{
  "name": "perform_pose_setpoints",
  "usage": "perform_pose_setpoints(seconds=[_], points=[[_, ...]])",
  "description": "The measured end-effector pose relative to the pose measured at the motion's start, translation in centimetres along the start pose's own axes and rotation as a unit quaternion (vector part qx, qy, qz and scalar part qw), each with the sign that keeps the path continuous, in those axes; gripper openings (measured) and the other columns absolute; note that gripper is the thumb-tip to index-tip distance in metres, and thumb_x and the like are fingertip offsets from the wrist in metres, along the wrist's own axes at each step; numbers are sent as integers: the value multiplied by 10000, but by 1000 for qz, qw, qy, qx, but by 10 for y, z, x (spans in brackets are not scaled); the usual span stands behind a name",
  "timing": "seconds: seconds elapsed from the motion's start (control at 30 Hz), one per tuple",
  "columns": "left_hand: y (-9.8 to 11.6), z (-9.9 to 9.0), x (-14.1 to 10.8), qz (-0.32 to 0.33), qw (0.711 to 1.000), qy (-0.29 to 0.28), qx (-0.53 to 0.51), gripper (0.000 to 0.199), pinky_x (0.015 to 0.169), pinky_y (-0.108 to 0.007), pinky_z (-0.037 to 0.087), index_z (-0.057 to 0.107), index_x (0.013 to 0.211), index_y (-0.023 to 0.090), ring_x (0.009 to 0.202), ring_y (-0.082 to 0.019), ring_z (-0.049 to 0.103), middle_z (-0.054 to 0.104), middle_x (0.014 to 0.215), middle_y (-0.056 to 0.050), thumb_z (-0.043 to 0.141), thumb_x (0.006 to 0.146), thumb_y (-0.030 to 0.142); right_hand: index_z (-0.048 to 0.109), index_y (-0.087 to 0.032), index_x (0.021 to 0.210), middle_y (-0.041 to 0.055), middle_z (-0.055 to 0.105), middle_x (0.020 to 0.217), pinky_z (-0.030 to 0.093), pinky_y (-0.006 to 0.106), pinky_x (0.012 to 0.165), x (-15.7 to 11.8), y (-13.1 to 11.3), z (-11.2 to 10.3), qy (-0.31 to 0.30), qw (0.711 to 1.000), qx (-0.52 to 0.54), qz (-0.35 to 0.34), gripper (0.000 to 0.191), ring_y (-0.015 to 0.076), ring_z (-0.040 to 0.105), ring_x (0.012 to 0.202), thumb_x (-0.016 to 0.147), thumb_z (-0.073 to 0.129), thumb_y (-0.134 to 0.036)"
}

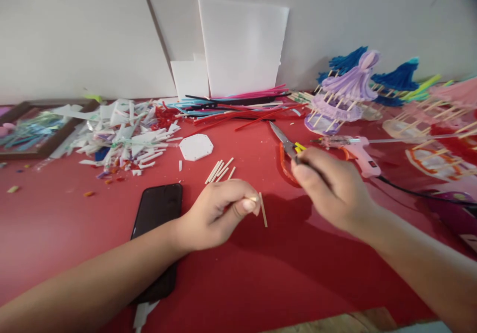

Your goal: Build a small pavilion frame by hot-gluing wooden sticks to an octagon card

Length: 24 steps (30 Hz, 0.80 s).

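My left hand (227,211) is closed in a pinch above the red table, with the pale end of a short wooden stick (253,199) showing between thumb and forefinger. Just right of those fingertips is another thin wooden stick (264,211). Several cut sticks (218,170) lie loosely grouped beyond the left hand. My right hand (331,186) is wrapped around what look like scissors (283,138), their metal blades pointing away and to the left. A bent orange-red strip (283,166) shows beside them; whether it belongs to the tool, I cannot tell. Farther back lies a white eight-sided piece (196,147) with small holes.
A black phone (160,204) lies under my left forearm. White scraps (122,129) are heaped at the left, coloured pipe cleaners (238,107) behind. To the right are a pink glue gun (363,156) with a cord and a purple carousel-like model (341,99). White boards (244,44) lean on the wall.
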<state>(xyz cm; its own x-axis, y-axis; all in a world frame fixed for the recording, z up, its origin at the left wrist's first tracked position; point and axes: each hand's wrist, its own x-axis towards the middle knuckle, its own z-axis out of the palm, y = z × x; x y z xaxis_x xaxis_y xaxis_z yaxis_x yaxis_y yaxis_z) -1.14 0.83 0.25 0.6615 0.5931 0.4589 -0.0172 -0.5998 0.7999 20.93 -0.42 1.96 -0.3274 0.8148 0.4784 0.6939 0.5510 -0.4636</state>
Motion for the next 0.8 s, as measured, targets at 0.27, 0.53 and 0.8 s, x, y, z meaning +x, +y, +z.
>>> perform_pose_setpoints(seconds=[0.27,0.53,0.8], points=[[-8,3,0,29,999,1,28,162,684,-228,482,545,870,149,726,-116,572,609,787,-50,438,855,28,466,-188,838,-5,522,733,396,232,579,-15,-28,14,-118,987,99,-39,95,103,488,628,912,437,-239],[-9,4,-1,48,998,-7,36,259,717,-262,506,525,931,169,762,-130,589,629,840,-64,431,789,-26,440,-188,777,-21,486,691,370,224,549,-17,-30,13,-116,989,81,-37,140,91,458,599,905,448,-244],[-5,1,-1,6,999,-33,36,234,746,-288,507,548,921,157,782,-148,602,628,819,-72,415,806,2,442,-189,781,-11,495,697,377,238,543,-18,-29,15,-121,989,75,-41,139,101,455,595,902,442,-257]])
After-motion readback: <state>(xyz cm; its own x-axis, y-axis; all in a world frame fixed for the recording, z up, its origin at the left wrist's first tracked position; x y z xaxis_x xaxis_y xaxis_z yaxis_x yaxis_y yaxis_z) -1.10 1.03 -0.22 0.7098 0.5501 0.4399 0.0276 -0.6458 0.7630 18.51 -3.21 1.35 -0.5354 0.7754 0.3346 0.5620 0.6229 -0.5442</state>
